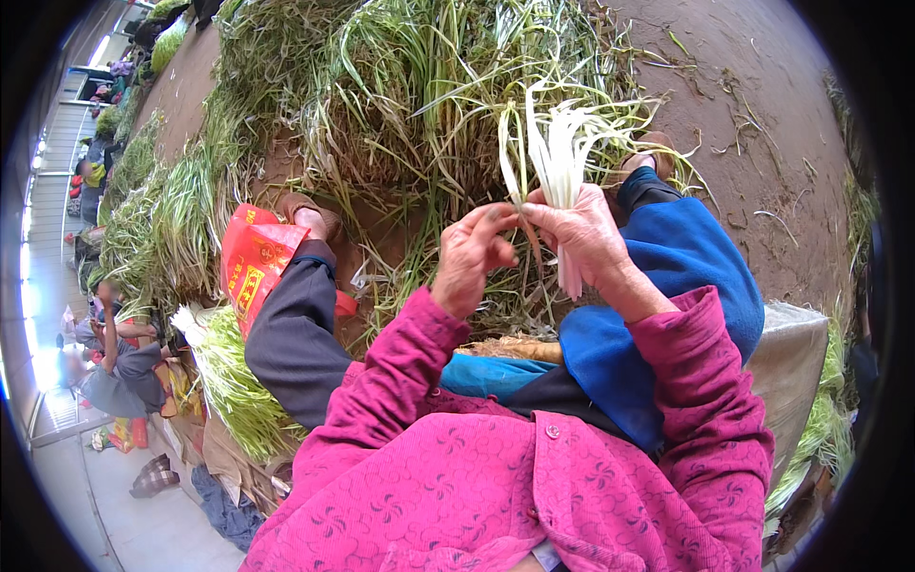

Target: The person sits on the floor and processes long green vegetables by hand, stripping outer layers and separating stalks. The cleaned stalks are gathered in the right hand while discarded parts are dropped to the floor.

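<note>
My right hand (pixel 582 232) is closed around a bundle of pale leafy stalks (pixel 561 154), white at the middle, with thin yellow-green tips fanning out beyond the fingers. My left hand (pixel 475 250) is beside it, its thumb and forefinger pinching a thin yellowish stalk (pixel 516 179) where the two hands meet. The lower end of that stalk hangs brownish between the hands. Beneath and beyond them lies a large heap of long green leafy stalks (pixel 429 93), partly dry and tangled.
A red plastic bag (pixel 246 250) with writing hangs by my left leg. Pale-green stalks (pixel 239 379) lie bundled at the left, others (pixel 811 436) at the right beside a covered block (pixel 790 357). People (pixel 125 372) sit at the far left. Brown ground (pixel 750 143) carries scattered scraps.
</note>
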A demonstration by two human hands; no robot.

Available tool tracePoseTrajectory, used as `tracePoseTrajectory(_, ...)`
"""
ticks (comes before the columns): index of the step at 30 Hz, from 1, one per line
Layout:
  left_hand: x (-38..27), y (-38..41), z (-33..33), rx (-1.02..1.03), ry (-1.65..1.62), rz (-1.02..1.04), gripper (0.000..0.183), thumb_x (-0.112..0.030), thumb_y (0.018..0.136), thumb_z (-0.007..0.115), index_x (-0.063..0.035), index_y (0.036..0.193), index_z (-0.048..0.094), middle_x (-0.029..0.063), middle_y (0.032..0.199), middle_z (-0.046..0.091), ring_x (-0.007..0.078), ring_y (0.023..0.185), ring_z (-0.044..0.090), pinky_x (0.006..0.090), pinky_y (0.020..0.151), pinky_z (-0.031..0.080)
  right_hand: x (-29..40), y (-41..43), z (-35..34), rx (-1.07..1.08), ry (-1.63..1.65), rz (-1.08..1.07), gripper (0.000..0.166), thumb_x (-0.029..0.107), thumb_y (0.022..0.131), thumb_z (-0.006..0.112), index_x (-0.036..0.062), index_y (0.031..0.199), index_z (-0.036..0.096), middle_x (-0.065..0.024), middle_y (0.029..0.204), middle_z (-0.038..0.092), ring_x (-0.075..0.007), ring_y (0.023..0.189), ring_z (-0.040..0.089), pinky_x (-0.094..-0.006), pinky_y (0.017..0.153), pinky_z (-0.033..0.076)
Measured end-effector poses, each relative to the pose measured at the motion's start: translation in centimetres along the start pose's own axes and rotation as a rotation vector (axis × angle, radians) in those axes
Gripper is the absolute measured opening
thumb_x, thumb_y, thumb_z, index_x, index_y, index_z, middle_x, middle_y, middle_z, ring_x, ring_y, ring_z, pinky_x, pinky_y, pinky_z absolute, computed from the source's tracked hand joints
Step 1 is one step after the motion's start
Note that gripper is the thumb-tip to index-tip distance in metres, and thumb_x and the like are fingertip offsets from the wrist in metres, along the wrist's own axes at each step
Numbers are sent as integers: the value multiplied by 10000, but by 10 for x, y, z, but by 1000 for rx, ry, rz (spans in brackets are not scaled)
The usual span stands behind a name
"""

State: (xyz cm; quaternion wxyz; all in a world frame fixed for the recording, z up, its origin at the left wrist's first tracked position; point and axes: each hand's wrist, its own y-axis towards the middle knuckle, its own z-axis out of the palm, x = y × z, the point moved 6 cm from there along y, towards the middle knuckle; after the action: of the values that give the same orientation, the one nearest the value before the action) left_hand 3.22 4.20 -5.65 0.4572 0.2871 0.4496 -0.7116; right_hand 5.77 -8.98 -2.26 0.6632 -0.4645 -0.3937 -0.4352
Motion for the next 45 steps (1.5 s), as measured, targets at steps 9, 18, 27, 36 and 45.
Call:
tracePoseTrajectory(9, -12, -2, 9, -178, -244, 111, 93, -119, 831, 503, -55, 864, 562, 81, 882, 606, 170, 806, 579, 320, 684, 470, -2, -3, 1, -83, 77, -21, 77, 75, 746, 597, -2, 746, 597, -2, 553, 535, -48, 453, 467, -179, 402, 355)
tracePoseTrajectory(18, -24, -12, 7, -170, -202, 98, 113, -116, 837, 497, -39, 903, 546, 117, 962, 585, 191, 856, 567, 334, 740, 457, 3, -6, 10, 56, 43, -21, 91, 63, 705, 637, 4, 762, 597, 0, 555, 521, -57, 458, 455, -191, 419, 356)
tracePoseTrajectory(27, -16, -12, 22, -114, -196, 41, 193, -149, 842, 495, 9, 917, 578, 76, 875, 611, 120, 747, 575, 231, 669, 458, -2, -9, 16, 102, 151, -40, 143, 63, 734, 618, -20, 850, 611, -13, 628, 565, -38, 484, 469, -164, 421, 351)
tracePoseTrajectory(36, -2, -12, 14, -169, -326, 3, 181, -130, 868, 434, -6, 978, 505, 153, 995, 563, 240, 875, 561, 399, 737, 470, -16, -11, 18, 40, 203, 40, 80, 60, 753, 600, -10, 791, 592, -2, 603, 541, -34, 488, 461, -163, 425, 354)
tracePoseTrajectory(45, -7, -18, 3, -74, -321, -60, 190, -185, 871, 435, -32, 963, 501, 154, 1042, 545, 274, 891, 554, 418, 691, 474, -16, -10, 20, 58, 59, -8, 80, 76, 778, 571, -4, 774, 571, -3, 573, 530, -53, 466, 478, -190, 414, 382)
